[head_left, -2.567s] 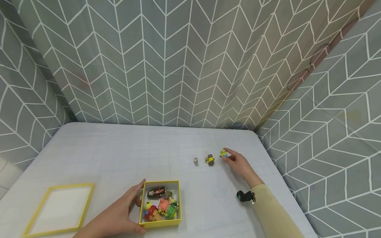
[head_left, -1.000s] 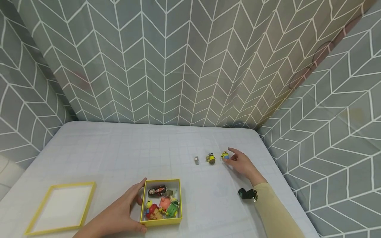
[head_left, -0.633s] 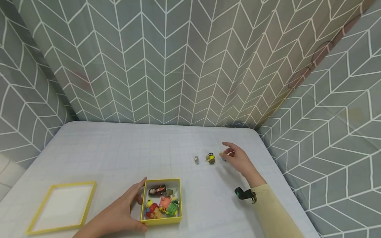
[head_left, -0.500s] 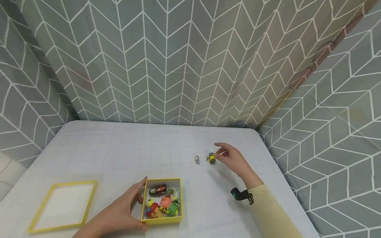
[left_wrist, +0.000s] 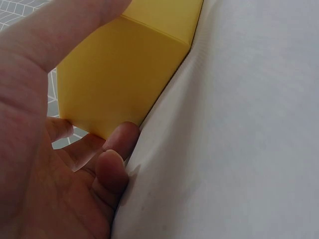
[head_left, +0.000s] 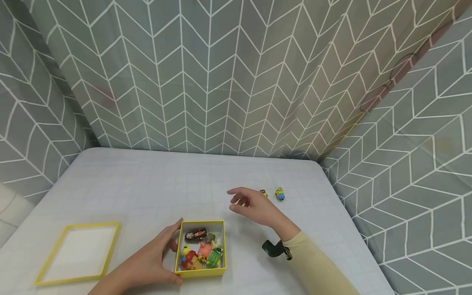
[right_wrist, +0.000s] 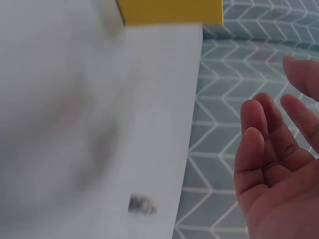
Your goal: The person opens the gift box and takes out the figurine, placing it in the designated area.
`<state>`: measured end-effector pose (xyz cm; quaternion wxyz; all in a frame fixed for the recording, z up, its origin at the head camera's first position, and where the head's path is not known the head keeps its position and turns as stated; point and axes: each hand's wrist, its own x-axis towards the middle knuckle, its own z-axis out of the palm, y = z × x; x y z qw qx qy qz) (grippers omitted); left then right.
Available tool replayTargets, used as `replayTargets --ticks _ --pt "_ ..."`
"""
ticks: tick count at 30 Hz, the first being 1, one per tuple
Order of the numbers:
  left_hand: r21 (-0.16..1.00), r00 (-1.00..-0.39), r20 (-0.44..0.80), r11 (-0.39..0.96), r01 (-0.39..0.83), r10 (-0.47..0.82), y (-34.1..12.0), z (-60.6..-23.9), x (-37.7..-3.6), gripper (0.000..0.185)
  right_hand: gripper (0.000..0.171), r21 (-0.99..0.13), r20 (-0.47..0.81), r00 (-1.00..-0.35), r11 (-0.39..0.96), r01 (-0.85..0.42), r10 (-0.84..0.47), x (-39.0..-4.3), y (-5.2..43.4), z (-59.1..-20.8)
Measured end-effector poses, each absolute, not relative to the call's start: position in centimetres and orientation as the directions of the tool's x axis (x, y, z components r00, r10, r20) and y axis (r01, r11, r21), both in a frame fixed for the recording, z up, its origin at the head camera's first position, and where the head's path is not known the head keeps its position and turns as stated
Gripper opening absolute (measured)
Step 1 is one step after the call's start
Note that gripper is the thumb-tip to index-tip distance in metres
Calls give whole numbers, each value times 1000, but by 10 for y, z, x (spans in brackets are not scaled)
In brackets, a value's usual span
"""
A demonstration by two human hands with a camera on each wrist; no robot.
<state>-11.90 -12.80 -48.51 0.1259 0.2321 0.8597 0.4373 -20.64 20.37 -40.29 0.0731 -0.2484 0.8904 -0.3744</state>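
A small yellow box filled with several little toy figures sits near the table's front edge. My left hand grips its left side, thumb at the far corner and fingers at the near corner. The left wrist view shows the box wall between thumb and curled fingers. My right hand hovers empty with spread fingers just behind and right of the box. A yellow-and-blue figure stands on the table to its right, and a second yellow figure peeks out behind the hand. In the right wrist view my open palm shows, with a small grey figure blurred on the table.
The box's yellow-rimmed lid lies flat at the front left. Grey chevron-patterned fabric walls close in the white table at the back and both sides. A black wrist camera is strapped to my right sleeve.
My right hand let go of the yellow-and-blue figure, leaving it standing, and swept left toward the box, now covering the grey figure. The left hand and box stayed put.
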Motion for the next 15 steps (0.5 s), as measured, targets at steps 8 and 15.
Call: replayTargets --ticks 8,15 --pt "806 -864 -14 516 289 504 -128 -483 -120 136 40 -746 45 -765 488 -453 -642 -191 172 -397" --pt "812 -864 5 503 297 503 -128 -486 -118 136 40 -809 34 -653 362 -463 -757 -182 151 -404"
